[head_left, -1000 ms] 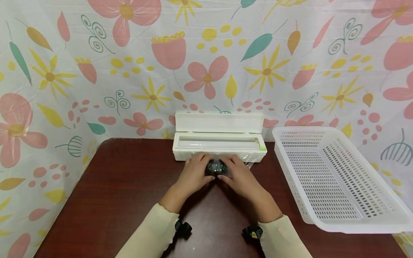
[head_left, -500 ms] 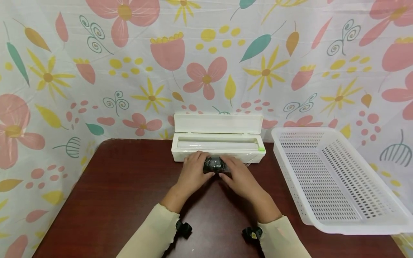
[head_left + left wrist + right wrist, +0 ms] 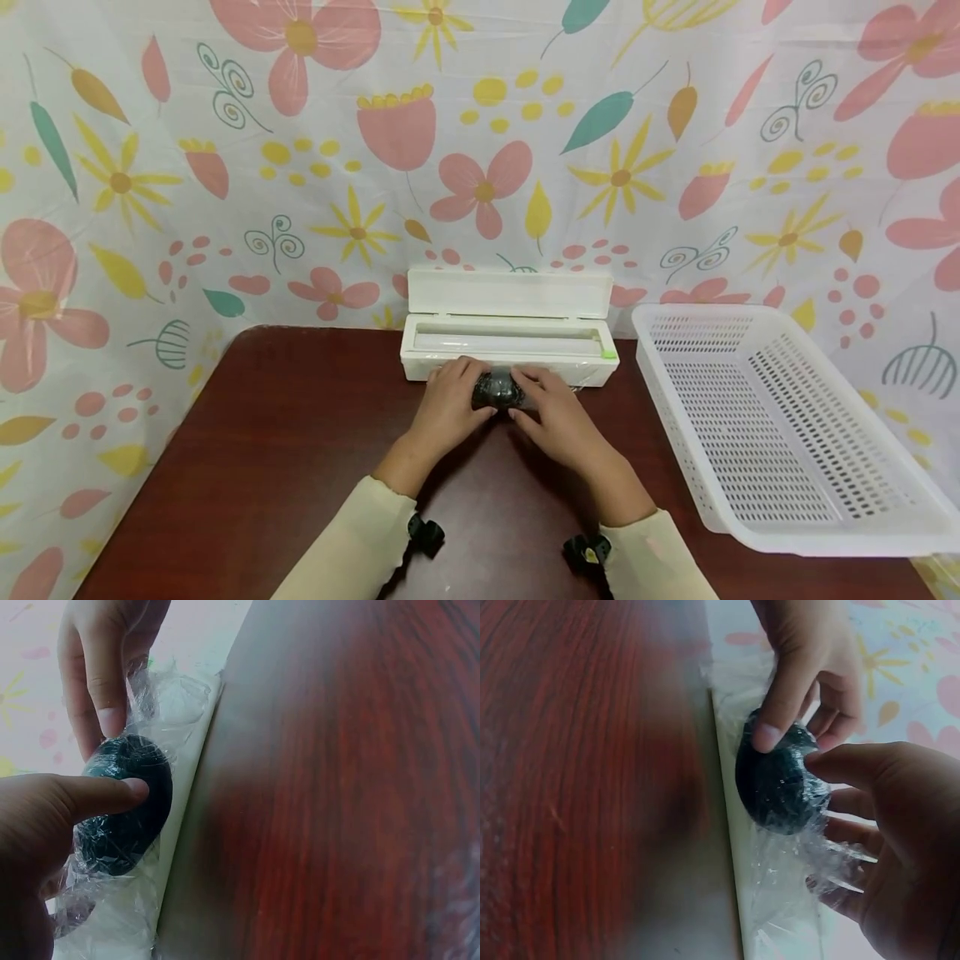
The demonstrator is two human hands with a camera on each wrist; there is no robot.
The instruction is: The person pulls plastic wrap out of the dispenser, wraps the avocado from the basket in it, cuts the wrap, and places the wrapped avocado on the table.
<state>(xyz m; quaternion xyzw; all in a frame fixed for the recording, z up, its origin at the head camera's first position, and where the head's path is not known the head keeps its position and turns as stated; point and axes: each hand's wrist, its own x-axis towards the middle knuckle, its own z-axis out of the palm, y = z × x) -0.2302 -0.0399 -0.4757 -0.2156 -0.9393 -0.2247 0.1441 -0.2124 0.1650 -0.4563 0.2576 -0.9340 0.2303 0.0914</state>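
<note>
Counts: one dark round object (image 3: 496,389) wrapped in cling film (image 3: 802,870), one white cling-film dispenser box (image 3: 510,337) with its lid up, one white perforated basket (image 3: 780,417), two hands. The object sat on the dark red counter (image 3: 300,450), right against the front wall of the dispenser, between both hands; I couldn't tell what the object was beyond dark, round and glossy under the film. Left hand (image 3: 448,404) gripped it from its side, thumb pressed on the dark surface per the left wrist view (image 3: 112,796), fingers curled round it. Right hand (image 3: 553,417) held the other side, thumb on the object, fingers (image 3: 840,802) curled behind in the loose crumpled film. The film trailed from the object toward the dispenser's front edge. The basket stood on the counter to the right, well apart from the hands. Small green tab (image 3: 609,354) at the dispenser's right end. No readable brand, label or writing anywhere. Floral cloth (image 3: 480,150) hung behind the counter. Versus a second ago: both hands and the object had stayed in about the same spot at the dispenser front, with only small finger shifts over the film; dispenser and basket hadn't moved on the counter.
</note>
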